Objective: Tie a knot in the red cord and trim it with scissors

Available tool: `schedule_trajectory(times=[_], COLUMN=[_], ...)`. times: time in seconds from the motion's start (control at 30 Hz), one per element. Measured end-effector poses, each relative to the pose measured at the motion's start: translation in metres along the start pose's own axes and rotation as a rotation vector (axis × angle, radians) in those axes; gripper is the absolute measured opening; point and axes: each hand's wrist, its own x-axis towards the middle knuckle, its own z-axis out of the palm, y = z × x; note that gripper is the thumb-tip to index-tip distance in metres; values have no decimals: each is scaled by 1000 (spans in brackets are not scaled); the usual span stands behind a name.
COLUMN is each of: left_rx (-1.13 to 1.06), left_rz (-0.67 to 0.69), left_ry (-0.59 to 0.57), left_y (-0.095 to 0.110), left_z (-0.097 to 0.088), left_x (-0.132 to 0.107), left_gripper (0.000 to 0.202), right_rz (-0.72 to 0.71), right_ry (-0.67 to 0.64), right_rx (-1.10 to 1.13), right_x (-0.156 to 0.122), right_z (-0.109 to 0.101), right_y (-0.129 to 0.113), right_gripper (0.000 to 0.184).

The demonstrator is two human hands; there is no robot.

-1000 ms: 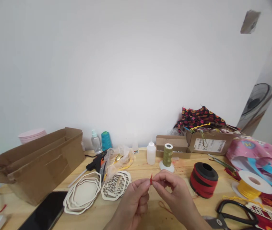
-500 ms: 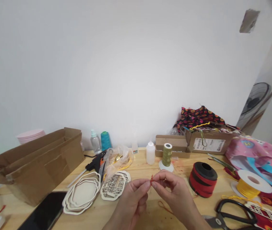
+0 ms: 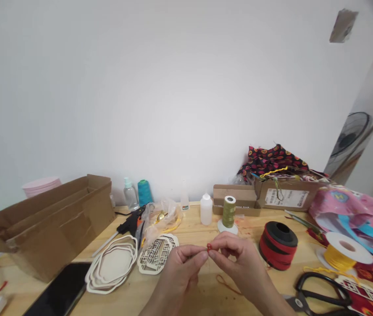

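Between my two hands is a small red knotted cord (image 3: 209, 247), low in the middle of the head view. My left hand (image 3: 186, 265) pinches it from the left with thumb and forefinger. From the other side, my right hand (image 3: 234, 259) grips it between thumb and forefinger, its other fingers curled. The fingertips cover part of the knot. A thin orange-red thread (image 3: 227, 284) lies in a loop on the wood below the right hand. White cut-out lattice plates (image 3: 158, 254) lie beside the left hand.
Right of my hands stand a red-and-black ribbon roll (image 3: 278, 245), black-handled scissors (image 3: 322, 289) and a yellow cord spool (image 3: 340, 254). A green thread cone (image 3: 229, 212) and white bottle (image 3: 206, 210) stand behind. Leftward are a phone (image 3: 59, 287), glue gun (image 3: 131, 224) and cardboard box (image 3: 61, 228).
The red knot has turned between my fingertips and shows more plainly above them. My fingers have shifted slightly; both hands stay in nearly the same place.
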Motion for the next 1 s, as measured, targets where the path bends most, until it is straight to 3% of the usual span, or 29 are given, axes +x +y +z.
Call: schedule_trajectory(times=[0.43, 1.0], left_rx=[-1, -211], left_rz=[-26, -140], left_ry=[-41, -93], left_y=[2, 2], left_z=[0, 1], left_x=[-1, -1], left_gripper=[20, 27], right_rz=[346, 221], right_ry=[-6, -64], right_rx=[384, 358], right_x=[2, -1], right_z=[0, -1], right_y=[-3, -2], right_gripper=[12, 8])
